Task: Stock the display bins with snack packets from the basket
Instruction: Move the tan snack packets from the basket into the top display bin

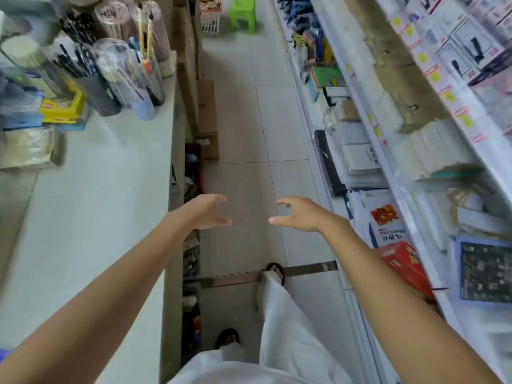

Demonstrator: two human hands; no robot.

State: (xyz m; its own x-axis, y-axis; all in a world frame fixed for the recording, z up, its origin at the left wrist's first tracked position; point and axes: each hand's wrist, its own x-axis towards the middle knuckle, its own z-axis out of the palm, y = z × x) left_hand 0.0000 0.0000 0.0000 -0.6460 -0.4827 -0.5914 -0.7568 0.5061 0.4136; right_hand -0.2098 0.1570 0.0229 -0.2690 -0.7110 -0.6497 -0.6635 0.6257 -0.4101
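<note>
Both your left hand [209,212] and right hand [300,214] are reaching forward, fingers loosely curled, holding nothing. You are apparently fetching stock: the basket [210,23] is standing far down the aisle, beside a green stool [243,13]. The next move calls for closing in and gripping it.
</note>
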